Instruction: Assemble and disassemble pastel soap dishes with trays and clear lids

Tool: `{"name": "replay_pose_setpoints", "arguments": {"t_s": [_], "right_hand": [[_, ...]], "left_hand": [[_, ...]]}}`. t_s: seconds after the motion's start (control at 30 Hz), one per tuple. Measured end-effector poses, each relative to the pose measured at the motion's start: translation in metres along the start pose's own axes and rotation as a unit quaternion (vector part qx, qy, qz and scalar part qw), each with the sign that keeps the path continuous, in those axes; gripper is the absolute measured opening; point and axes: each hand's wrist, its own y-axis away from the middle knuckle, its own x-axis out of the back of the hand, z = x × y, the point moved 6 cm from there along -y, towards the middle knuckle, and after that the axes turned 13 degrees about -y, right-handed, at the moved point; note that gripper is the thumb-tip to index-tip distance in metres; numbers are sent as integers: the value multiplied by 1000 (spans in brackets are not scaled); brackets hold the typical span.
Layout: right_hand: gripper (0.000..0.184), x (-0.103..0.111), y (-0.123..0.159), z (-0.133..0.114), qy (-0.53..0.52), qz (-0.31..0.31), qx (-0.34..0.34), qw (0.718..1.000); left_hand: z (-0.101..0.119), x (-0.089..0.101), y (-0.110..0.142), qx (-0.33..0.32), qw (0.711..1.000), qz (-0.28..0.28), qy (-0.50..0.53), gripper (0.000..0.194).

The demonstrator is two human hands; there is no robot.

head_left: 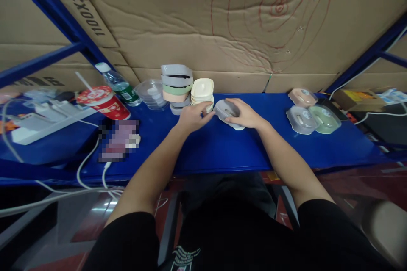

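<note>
My right hand (244, 115) lies over a grey plastic dish with a lid (226, 112) on the blue shelf (222, 148), fingers curled around its far side. My left hand (192, 116) is closed beside it, fingertips at the dish's left edge and just below a stack of cream dishes (202, 90). Behind that stands a taller stack of grey, green and pink dishes (177, 84).
Three lidded dishes, pink (302, 97), grey (300, 119) and green (324, 118), lie at the right. At the left are clear plastic cups (152, 92), a water bottle (119, 84), a red paper cup with a straw (103, 101), a power strip (47, 118) and white cables. Cardboard backs the shelf.
</note>
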Motion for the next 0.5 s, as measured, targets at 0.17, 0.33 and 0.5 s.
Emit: {"name": "replay_pose_setpoints", "arguments": {"t_s": [0.17,0.33,0.5], "right_hand": [[90,-2,1,1,-102,-13,11,995],[95,-6,2,8,-224,-48,-14,973],[99,-12,3,-2,-283,-94,-10,954]], "left_hand": [[15,-14,2,-48,995,-82,1,66],[13,0,1,-59,993,-95,33,65],[23,-5,3,-57,969,-132,200,67]]}}
